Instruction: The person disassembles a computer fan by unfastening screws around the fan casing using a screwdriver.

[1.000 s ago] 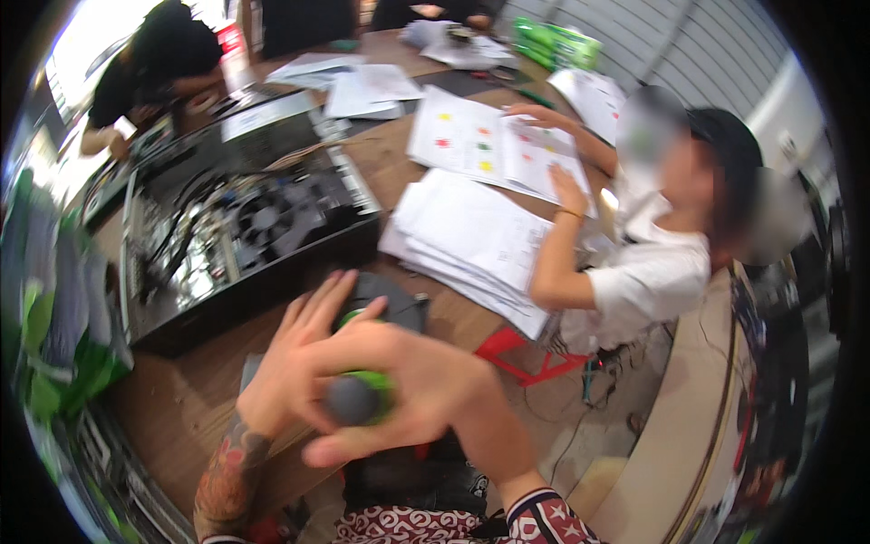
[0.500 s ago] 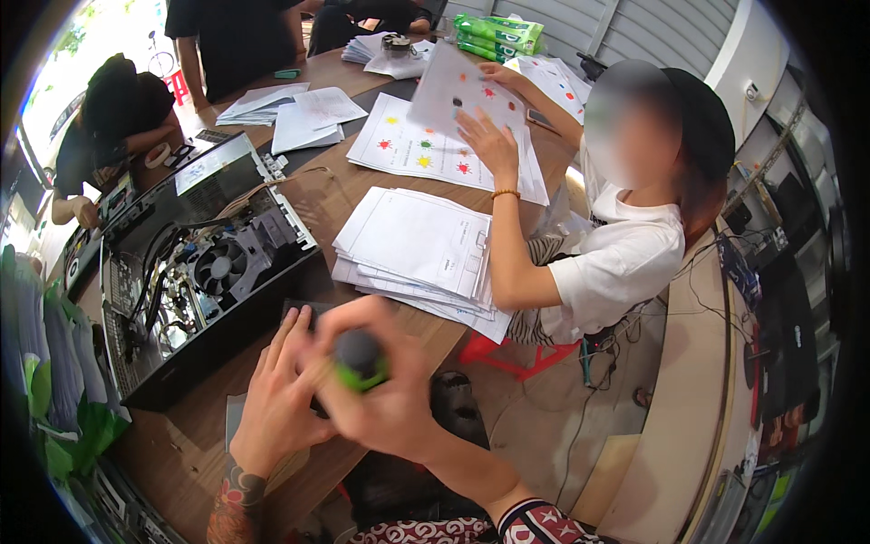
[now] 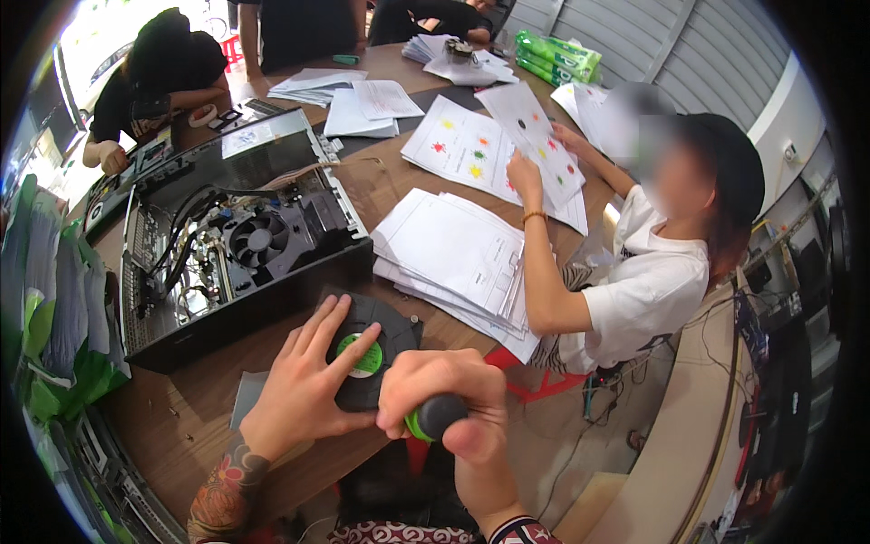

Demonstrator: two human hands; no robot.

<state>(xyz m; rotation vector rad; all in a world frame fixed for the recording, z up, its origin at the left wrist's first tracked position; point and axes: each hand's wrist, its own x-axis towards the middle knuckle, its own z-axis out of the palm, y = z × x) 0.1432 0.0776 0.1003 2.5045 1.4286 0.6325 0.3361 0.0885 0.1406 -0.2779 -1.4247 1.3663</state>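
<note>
Left hand spread flat on the black blower fan at the table's near edge, right hand fisted round a screwdriver; fan out of the open computer case, probably mid-unscrewing.

Fan: matt black plastic housing with a glossy green paper-like label at the hub; screwdriver handle: smooth black and green plastic, slightly shiny. Table: brown wood-look top, smooth with a dull sheen; open computer case at left: bare grey metal, glossy lid panel. Sheets at right: matt white paper.
</note>
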